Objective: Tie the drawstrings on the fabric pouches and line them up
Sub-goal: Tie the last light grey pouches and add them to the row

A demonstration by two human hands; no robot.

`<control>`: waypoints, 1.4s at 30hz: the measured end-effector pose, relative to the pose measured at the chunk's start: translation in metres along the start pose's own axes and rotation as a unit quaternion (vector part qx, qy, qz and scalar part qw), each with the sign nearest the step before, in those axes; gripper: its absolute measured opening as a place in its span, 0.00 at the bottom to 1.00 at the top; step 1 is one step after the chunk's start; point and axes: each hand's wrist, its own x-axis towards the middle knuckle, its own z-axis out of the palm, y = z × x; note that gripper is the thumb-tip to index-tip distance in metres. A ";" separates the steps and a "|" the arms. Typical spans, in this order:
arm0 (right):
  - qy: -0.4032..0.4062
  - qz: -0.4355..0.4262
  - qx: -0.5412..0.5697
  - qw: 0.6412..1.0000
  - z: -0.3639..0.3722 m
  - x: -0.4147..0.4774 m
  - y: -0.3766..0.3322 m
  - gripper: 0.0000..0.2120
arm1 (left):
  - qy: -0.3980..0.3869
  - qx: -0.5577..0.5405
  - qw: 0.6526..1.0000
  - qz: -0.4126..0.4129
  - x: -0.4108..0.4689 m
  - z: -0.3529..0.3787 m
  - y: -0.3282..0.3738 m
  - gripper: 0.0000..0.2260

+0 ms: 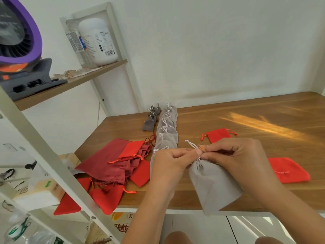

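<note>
Light grey velvet pouch (212, 187), held at its gathered neck above the near edge of the wooden table (246, 120); its lower end hangs past that edge. The left hand (170, 162) and right hand (233, 154) meet at the neck, and the fingers of each pinch the white drawstring (190, 143). Just beyond the left hand, a row of tied grey pouches (167, 132) runs toward the wall, with small dark grey pouches (149, 123) beside its far end. A heap of red fabric pouches (112, 162) overlaps the table's left and near edges. Two single red pouches (290, 170) (219, 134) lie to the right, with bare wood beyond them.
</note>
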 end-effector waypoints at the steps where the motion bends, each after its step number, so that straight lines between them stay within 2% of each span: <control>1: 0.004 -0.007 -0.002 1.000 0.000 0.000 0.000 0.14 | 0.000 -0.014 1.000 -0.007 0.001 0.000 0.000 0.05; 5: 0.006 -0.036 -0.007 0.999 0.000 0.002 0.000 0.08 | -0.003 -0.051 0.999 -0.019 0.002 0.000 -0.002 0.06; 8: -0.027 -0.091 -0.046 0.994 -0.005 0.008 0.000 0.05 | -0.011 -0.043 0.999 -0.019 0.002 -0.002 -0.002 0.10; 12: -0.083 -0.171 -0.099 0.977 -0.010 0.015 0.002 0.10 | -0.033 -0.033 0.998 -0.032 0.000 -0.005 0.000 0.10; 16: -0.102 -0.262 -0.190 0.941 -0.012 0.018 0.006 0.12 | -0.042 0.009 0.999 0.004 0.000 -0.006 0.003 0.09; 19: -0.110 -0.297 -0.236 0.919 -0.014 0.017 0.008 0.13 | -0.060 0.037 0.997 0.016 -0.001 -0.009 0.007 0.08; 23: -0.121 -0.327 -0.253 0.903 -0.018 0.015 0.007 0.17 | -0.085 0.080 0.993 0.024 -0.003 -0.009 0.009 0.03; 25: -0.121 -0.335 -0.261 0.897 -0.019 0.013 0.007 0.20 | -0.089 0.082 0.992 0.022 -0.004 -0.008 0.009 0.05; 31: -0.068 -0.325 -0.264 0.906 -0.018 0.007 0.013 0.14 | -0.098 0.102 0.989 0.049 -0.010 -0.003 0.013 0.08; 36: -0.012 -0.317 -0.273 0.908 -0.014 0.009 0.009 0.13 | -0.053 0.147 0.984 0.085 -0.012 0.003 0.013 0.08; 42: 0.006 -0.321 -0.312 0.894 -0.014 0.014 0.009 0.12 | 0.016 0.175 0.975 0.136 -0.013 0.016 0.016 0.06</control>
